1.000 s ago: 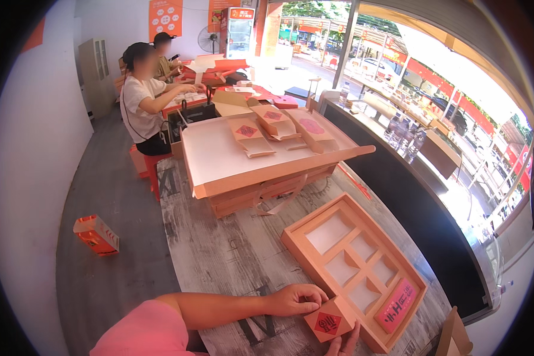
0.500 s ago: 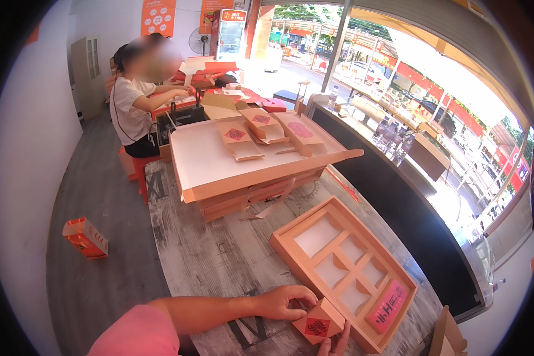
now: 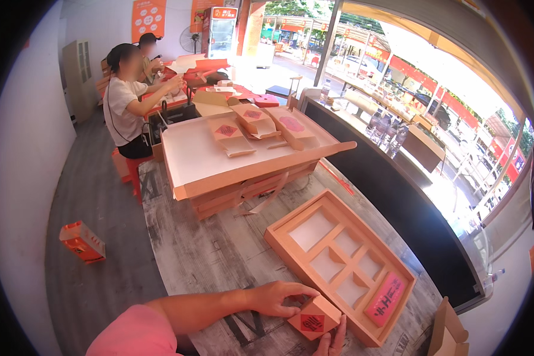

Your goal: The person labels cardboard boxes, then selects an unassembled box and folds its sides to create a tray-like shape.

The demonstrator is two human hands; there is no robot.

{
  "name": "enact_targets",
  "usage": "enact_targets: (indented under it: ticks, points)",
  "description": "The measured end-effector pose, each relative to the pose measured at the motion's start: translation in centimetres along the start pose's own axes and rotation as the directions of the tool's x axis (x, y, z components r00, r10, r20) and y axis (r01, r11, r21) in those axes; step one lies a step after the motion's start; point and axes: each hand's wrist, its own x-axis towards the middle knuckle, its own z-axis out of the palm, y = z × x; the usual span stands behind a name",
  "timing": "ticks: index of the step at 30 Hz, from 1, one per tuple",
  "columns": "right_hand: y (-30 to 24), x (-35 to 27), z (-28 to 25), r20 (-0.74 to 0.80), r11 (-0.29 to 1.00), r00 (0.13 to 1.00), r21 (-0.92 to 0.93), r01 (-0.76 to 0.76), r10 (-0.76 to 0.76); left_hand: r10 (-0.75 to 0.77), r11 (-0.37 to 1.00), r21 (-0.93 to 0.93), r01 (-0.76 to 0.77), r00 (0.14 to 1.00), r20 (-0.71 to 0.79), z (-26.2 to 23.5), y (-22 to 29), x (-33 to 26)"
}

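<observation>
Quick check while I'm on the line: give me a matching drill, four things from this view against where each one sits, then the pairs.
Things:
1. small box
2. tray
3. carton
4. pouches

Places:
A. on the floor, left of the table
B. between both hands at the near table edge
C. on the raised flat sheets further up the table
D. flat on the table, right of the hands

Pairs: 1-B, 2-D, 3-A, 4-C

The left hand grips the small box from above; the right hand shows only fingers beneath it.

Bare tabletop point(image 3: 219, 255) lies open left of the compartment tray point(image 3: 344, 264); stacked flat boxes point(image 3: 243, 160) seemingly block beyond.
</observation>
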Motion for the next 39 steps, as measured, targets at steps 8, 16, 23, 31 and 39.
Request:
enact_targets:
  ticks: [8,16,23,31,39]
  points:
    - [0.3,0.1,-0.4,0.021,0.999,1.0,-0.035,-0.006,0.007,-0.057,0.988,-0.141,0.065,0.996,0.064,0.0,-0.3,0.3]
    - [1.3,-0.3,0.4,0.073,0.995,0.994,0.05,-0.086,0.083,-0.076,0.996,-0.043,0.078,0.996,0.036,-0.3,0.9,0.1]
    - [-0.1,-0.5,-0.5,0.081,0.999,0.996,-0.041,-0.027,0.03,0.031,0.993,0.113,-0.032,1.0,0.005,0.2,0.1,0.0]
    - [-0.9,-0.5,-0.7,0.117,0.967,0.971,0.129,-0.221,0.206,-0.057,0.991,0.123,0.059,0.998,-0.018,0.6,1.4,-0.3]
    - [-1.4,-0.6,-0.6,0.143,0.902,0.942,0.277,-0.331,0.302,0.255,0.944,0.241,-0.225,0.962,-0.1,1.3,0.6,-0.1]
